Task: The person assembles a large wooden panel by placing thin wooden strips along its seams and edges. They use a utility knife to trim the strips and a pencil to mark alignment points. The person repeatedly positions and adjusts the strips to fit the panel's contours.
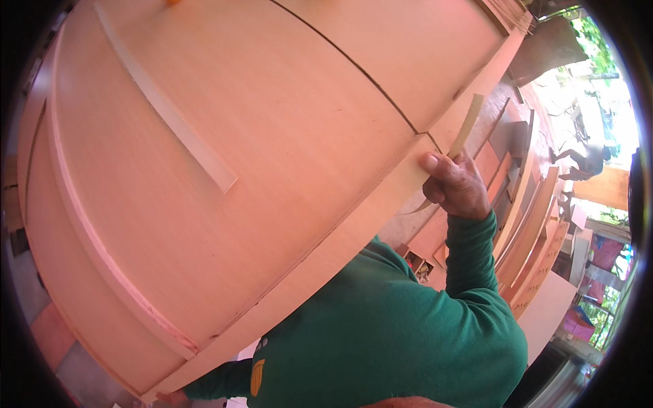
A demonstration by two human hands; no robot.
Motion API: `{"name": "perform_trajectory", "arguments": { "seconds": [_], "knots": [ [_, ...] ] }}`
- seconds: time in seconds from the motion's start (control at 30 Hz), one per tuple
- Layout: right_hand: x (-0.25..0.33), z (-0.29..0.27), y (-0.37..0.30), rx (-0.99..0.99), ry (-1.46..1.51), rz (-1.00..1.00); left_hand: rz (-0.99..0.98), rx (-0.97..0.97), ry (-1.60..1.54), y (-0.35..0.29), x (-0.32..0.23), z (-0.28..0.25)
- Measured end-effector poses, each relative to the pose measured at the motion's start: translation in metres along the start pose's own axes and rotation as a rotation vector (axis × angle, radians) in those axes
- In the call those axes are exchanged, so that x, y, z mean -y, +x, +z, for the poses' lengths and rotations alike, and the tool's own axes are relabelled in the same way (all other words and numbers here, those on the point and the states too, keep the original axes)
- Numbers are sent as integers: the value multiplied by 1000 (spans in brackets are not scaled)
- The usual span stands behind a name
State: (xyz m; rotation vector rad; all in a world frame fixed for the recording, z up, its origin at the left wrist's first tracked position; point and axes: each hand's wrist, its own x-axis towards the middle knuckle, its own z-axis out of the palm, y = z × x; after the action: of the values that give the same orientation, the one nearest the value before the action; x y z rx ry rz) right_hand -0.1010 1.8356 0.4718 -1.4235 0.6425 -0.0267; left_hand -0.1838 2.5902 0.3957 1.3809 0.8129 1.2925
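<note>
A large pale-wood panel piece (286,156), like a cabinet or door, fills the left and middle of the view, with a dark seam across its far part. My right hand (462,185) is closed on a thin, flexible pale strip (468,126) beside the panel's front edge (367,211), close to where the seam meets it. One end of the strip sticks up above the fist and a curled part hangs below. My left hand (173,398) is at the panel's lower left corner; its fingers are mostly hidden. Another flat pale strip (170,126) lies on the panel.
A raised pinkish strip (95,238) runs along the panel's left part. Stacked long boards (534,231) stand on the floor at right. Farther off, a person (588,163) bends near bright greenery. An orange object (173,2) shows at the top edge.
</note>
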Motion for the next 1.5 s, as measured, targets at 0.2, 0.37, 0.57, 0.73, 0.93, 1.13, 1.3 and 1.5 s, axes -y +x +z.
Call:
{"name": "perform_trajectory", "arguments": {
  "seconds": [0.2, 0.37, 0.57, 0.73, 0.93, 1.13, 1.3, 1.5],
  "knots": [
    [-36, -31, 1, -27, -34, 17, -132, 23, -185, 3, 8, -47],
    [-45, -43, 7, -12, 71, -57, -170, 158, -413, 6, 21, -41],
    [-46, -47, 16, -6, 55, -58, -242, 129, -426, -29, 1, -18],
    [-50, -59, 23, 81, 54, -90, -187, 116, -379, -25, -4, -1],
    [-49, -52, 28, 88, 46, -131, -184, 91, -367, -54, -33, 18],
    [-47, -48, 27, 92, 41, -81, -304, -221, -215, -46, -33, -14],
    [-68, -94, 56, 86, -192, -151, 195, -679, 36, -46, -72, -28],
    [-50, -77, 10, -28, -226, -92, 463, -452, -169, -27, -90, -34]
  ]
}}
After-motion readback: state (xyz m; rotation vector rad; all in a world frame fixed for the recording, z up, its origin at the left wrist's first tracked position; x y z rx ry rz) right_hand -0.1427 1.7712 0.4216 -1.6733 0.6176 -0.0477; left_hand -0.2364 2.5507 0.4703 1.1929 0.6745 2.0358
